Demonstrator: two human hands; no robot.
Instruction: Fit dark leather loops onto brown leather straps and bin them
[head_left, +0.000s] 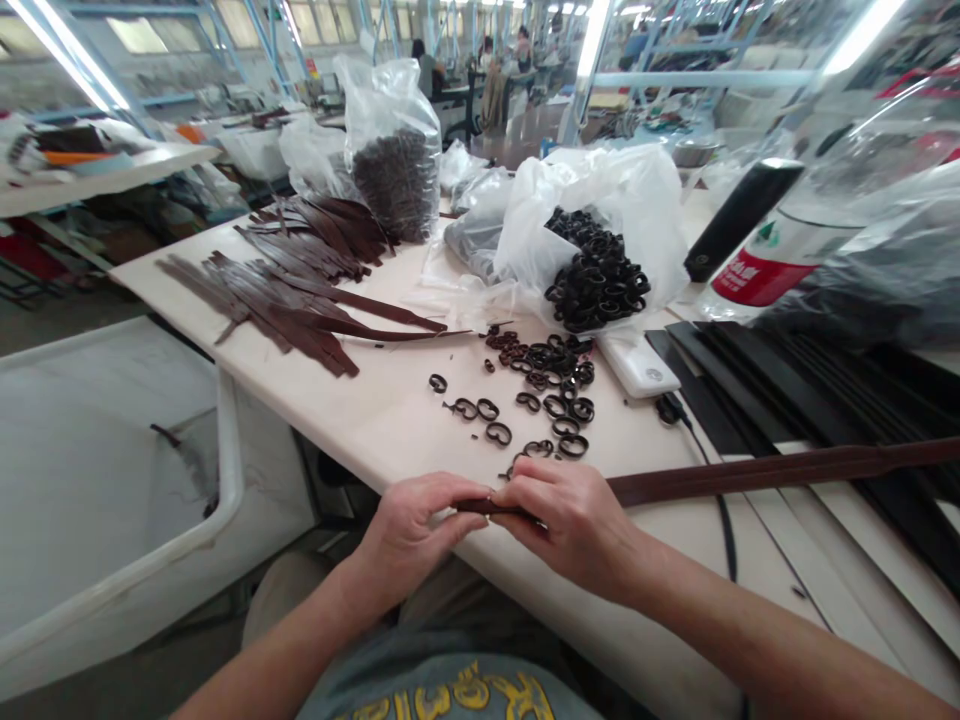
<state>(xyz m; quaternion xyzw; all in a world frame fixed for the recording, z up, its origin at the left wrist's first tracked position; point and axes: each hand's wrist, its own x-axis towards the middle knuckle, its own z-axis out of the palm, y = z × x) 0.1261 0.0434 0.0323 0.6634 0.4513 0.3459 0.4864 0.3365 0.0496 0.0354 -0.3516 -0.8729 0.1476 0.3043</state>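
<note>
A long dark brown leather strap (750, 474) runs in from the right edge and ends between my hands at the table's front edge. My left hand (409, 525) pinches the tip of the strap between thumb and fingers. Close beside it, my right hand (566, 515) grips the same strap a little further along. Just beyond my hands lie several loose black strap loops (498, 433), with smaller brown loops (510, 345) behind them. More brown straps (292, 300) are spread in a pile at the table's left.
A plastic bag of black loops (596, 270) lies open at the back, near a bag of brown pieces (397, 180). Right of it are a white device (637, 365), a bottle (772, 260) and black strips (825, 390). A white bin (232, 450) stands at left.
</note>
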